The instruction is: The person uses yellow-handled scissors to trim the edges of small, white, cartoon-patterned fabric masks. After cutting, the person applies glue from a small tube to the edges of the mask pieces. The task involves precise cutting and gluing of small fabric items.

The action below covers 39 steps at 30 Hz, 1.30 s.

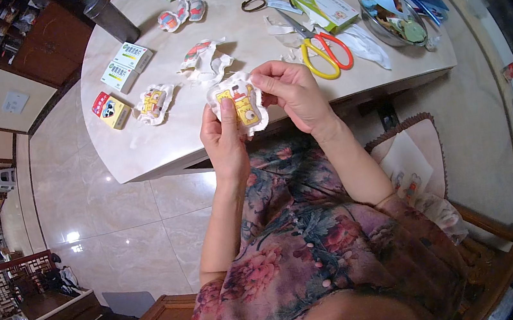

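Just off the front edge of the table, my left hand (pixel 223 137) grips a small white fabric piece (pixel 246 109) with a yellow cartoon figure printed on it. Its thumb presses on the printed face. On the piece's upper right edge, the thumb and fingertips of my right hand (pixel 290 90) pinch the frayed border. Another puffy yellow-printed fabric piece (pixel 155 104) lies to the left on the table. Beyond my hands sits a crumpled white fabric piece (pixel 205 62) with red and green print. Scissors (pixel 319 45) with one yellow and one red handle lie to the right, blades apart.
Small medicine boxes (pixel 127 65) and a red-yellow box (pixel 111 111) stand at the left, near a dark tumbler (pixel 112 21). Several stuffed printed pieces (pixel 182 14) lie farther back. A green-white box (pixel 325 7) and a metal bowl (pixel 392 16) of odds and ends occupy the right.
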Tool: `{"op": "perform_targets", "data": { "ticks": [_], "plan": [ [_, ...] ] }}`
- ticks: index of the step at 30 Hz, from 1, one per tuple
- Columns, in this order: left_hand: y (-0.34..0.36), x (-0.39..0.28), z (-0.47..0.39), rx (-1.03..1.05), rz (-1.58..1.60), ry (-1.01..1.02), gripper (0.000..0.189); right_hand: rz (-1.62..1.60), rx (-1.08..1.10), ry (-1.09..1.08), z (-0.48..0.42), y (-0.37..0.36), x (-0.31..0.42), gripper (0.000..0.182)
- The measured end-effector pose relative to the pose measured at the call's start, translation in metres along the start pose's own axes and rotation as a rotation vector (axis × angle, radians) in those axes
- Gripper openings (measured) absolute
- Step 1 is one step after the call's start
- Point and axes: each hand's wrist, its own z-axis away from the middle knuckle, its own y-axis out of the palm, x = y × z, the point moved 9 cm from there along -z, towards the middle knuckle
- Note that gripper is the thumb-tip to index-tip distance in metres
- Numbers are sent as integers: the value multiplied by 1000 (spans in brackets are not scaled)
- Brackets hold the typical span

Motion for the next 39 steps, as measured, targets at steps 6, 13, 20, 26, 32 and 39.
{"op": "perform_targets", "data": {
  "ticks": [6,13,20,26,32,39],
  "plan": [
    [8,-12,5,-59,-101,93,23,269,28,-62,2,-5,18,11],
    [-13,-20,-1,-95,-110,38,13,358,7,-167,9,2,30,8],
    [-22,-24,-1,-113,-191,54,12,397,34,-157,9,4,30,10],
    [-20,-25,-2,-71,-262,71,12,562,109,-109,6,8,27,10],
    [-15,-20,-4,-59,-74,6,15,504,94,-165,8,10,29,10],
    [-13,-6,-6,33,222,-107,24,479,-21,-223,8,-1,34,9]
  ]
}}
